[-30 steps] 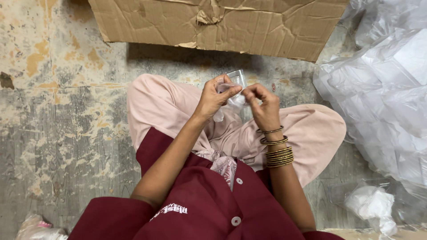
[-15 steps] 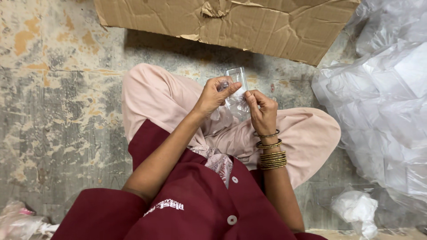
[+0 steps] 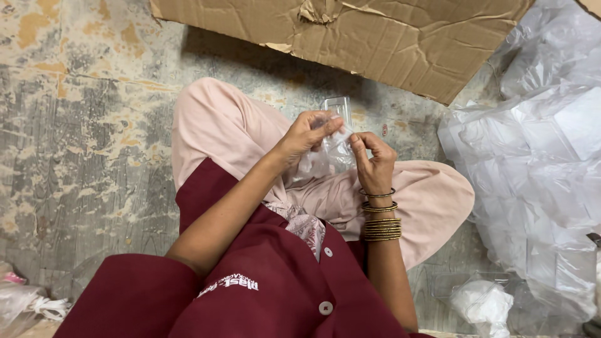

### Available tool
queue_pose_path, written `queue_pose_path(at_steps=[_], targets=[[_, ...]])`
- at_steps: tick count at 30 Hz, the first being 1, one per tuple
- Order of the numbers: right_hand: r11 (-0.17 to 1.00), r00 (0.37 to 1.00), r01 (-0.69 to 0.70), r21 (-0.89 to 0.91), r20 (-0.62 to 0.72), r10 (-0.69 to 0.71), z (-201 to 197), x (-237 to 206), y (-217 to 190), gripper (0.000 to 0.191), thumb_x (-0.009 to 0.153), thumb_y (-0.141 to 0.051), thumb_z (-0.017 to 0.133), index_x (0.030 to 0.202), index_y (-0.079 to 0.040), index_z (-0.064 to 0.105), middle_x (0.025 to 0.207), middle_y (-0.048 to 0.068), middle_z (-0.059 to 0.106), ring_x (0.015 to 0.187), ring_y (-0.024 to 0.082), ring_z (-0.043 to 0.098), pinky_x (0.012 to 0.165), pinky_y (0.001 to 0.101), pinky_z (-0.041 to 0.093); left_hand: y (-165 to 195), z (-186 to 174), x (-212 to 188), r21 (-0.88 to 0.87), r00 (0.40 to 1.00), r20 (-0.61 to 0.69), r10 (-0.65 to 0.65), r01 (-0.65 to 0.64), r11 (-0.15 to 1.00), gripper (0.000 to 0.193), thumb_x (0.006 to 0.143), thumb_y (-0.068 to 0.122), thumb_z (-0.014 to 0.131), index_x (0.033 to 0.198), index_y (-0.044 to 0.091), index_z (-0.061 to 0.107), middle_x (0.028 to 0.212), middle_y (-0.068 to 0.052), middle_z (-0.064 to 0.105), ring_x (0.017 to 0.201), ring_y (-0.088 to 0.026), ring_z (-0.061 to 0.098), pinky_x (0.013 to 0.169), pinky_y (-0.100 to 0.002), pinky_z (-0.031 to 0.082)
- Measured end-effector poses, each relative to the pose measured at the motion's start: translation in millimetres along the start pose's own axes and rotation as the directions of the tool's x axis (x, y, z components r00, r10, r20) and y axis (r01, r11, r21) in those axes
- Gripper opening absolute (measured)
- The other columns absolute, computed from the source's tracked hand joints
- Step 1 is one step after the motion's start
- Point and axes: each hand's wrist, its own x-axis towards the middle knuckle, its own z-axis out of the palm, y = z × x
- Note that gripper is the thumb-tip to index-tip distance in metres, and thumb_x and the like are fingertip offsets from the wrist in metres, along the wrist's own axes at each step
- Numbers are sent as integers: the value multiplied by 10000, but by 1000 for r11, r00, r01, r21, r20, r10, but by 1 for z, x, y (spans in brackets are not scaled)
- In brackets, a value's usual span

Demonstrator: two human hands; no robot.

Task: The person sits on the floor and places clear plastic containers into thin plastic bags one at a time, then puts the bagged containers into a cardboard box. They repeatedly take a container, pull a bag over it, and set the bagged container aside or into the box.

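Observation:
I sit cross-legged on the floor in pink trousers and a maroon top. My left hand (image 3: 308,136) and my right hand (image 3: 374,161) meet over my lap, both pinching a small clear plastic packet (image 3: 336,134). A clear rectangular plastic piece (image 3: 338,105) sticks up from the top of the packet, above my left fingertips. Gold bangles ring my right wrist (image 3: 382,220).
A large flattened cardboard box (image 3: 350,31) lies on the worn concrete floor ahead. A heap of clear plastic bags (image 3: 538,163) fills the right side. A crumpled white bag (image 3: 482,303) lies at lower right, and another plastic bag (image 3: 22,300) at lower left.
The view has drifted, so the hands sit a little lower and further right in frame. My fingers still work at the same clear packet; the grip looks unchanged.

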Motion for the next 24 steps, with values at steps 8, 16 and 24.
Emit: queue_pose_path(at_steps=[8,16,24], targets=[[84,807,-347,934,252,533,-2,4,34,143,968,-183,577,1033,-61,615,899,17,652,805,122,611,747,285,513,-26,-16,-16,-62,890,239,-387,412,909,243,985,392,610,1003,157,669,599,97,419,455,-46,351,409,-227,256],[955,953,-288,-67,76,292,0,40,80,354,783,47,627,1121,-58,639,800,76,495,732,204,501,670,331,459,-25,-4,23,240,985,-160,59,-19,971,119,942,132,623,986,76,719,696,22,571,585,-72,471,524,-255,382],[902,993,-103,-420,-98,68,45,65,84,503,896,-4,520,1385,-114,470,1159,296,588,982,526,582,803,561,494,-4,20,39,643,823,-453,343,35,765,155,931,159,632,1056,68,644,758,-186,660,700,-326,660,670,-437,502]])
